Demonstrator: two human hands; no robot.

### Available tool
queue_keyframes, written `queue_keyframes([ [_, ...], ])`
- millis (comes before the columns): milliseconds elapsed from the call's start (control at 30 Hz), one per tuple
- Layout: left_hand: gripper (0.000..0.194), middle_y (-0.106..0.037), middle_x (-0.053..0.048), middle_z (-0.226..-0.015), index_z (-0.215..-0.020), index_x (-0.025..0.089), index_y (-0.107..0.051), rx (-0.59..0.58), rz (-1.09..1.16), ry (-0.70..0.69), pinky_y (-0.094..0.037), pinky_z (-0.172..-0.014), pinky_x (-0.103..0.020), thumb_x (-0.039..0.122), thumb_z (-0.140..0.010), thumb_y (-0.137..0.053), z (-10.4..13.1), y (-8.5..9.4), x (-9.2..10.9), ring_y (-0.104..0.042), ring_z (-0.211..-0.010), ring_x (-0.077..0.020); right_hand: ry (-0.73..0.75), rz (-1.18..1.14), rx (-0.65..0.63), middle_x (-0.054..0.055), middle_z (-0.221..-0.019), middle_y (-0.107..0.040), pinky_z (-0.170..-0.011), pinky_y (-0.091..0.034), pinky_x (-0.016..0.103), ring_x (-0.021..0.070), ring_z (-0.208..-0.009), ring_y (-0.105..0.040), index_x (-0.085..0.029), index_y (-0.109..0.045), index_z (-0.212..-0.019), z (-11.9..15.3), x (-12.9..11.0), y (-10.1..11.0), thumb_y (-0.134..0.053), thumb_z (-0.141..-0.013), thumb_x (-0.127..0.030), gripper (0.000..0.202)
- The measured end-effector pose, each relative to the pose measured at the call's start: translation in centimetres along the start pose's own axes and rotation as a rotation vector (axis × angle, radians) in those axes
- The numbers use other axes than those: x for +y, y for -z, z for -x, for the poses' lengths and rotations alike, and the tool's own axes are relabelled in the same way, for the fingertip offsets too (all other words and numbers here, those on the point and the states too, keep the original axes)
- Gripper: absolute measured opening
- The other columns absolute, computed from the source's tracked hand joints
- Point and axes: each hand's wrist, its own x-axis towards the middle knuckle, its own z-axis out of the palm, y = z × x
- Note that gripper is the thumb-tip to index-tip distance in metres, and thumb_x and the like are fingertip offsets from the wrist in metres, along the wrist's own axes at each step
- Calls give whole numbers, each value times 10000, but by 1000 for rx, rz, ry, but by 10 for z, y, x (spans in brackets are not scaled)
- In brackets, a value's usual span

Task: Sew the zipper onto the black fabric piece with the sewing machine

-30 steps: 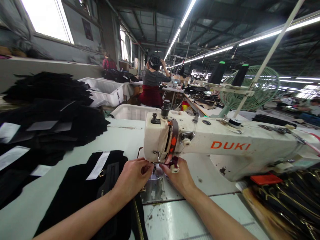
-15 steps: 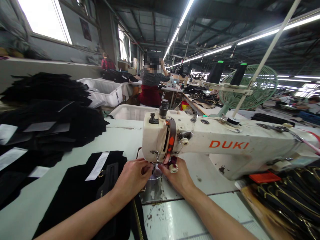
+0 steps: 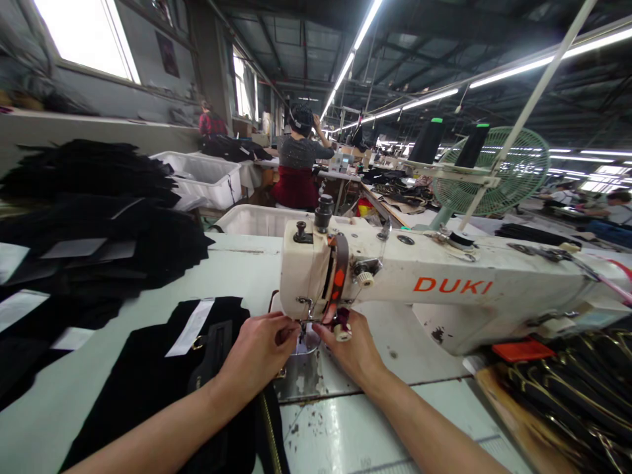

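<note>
Both of my hands are at the needle area of a white sewing machine (image 3: 385, 270) marked DUKI. My left hand (image 3: 264, 345) is closed in a pinch just left of the needle; whatever is between its fingertips is too small to name. On the other side, my right hand (image 3: 353, 349) has its fingers drawn together close to the needle, partly hidden by the machine head and a small white knob. Under my left forearm lies a black fabric piece (image 3: 143, 375) with a white label (image 3: 191, 327) and a gold-toothed zipper (image 3: 269, 424) by its right edge.
Stacked black fabric pieces (image 3: 99, 243) fill the table's left side. At the right are black pieces with gold zippers (image 3: 577, 395) and a red object (image 3: 523, 350). White bins (image 3: 197, 181), a green fan (image 3: 523, 171), thread cones (image 3: 424, 141) and a seated person (image 3: 299, 158) are beyond.
My hands stay at the needle with almost no movement; the left fingers have shifted very slightly. The view has moved a little.
</note>
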Motion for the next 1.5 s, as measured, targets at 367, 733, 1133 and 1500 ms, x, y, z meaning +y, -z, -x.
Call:
queue_keyframes([
  [367, 269, -654, -18, -615, -705, 157, -750, 14, -18, -15, -392, -538, -222, 212, -841, -525, 0, -2, 0, -575, -520, -141, 15, -51, -33, -15, -630, -621, -541, -427, 221, 163, -590, -592, -209, -561, -641, 3, 1, -5, -664, -774, -176, 172],
  [733, 254, -655, -7, -637, -740, 183, -762, 14, -40, -34, -405, -551, -217, 175, -835, -527, 0, -4, -1, -585, -529, -144, 16, -32, -52, 12, -754, -707, -629, -515, 253, 192, -686, -658, -217, -669, -772, 5, 9, -17, -683, -781, -156, 64],
  [1133, 231, -682, -13, -665, -739, 189, -763, 6, -81, -9, -420, -571, -223, 153, -839, -558, -1, -6, -1, -622, -560, -156, 26, 18, -33, 28, -785, -719, -655, -526, 261, 202, -725, -662, -221, -687, -822, 5, 11, -21, -666, -812, -168, 59],
  [1500, 266, -714, -31, -690, -727, 190, -764, -24, -76, -1, -459, -604, -237, 174, -840, -524, -2, -4, 2, -658, -603, -176, 54, 80, -20, 31, -757, -698, -656, -514, 254, 200, -721, -658, -198, -682, -813, 5, 7, -21, -628, -786, -133, 89],
])
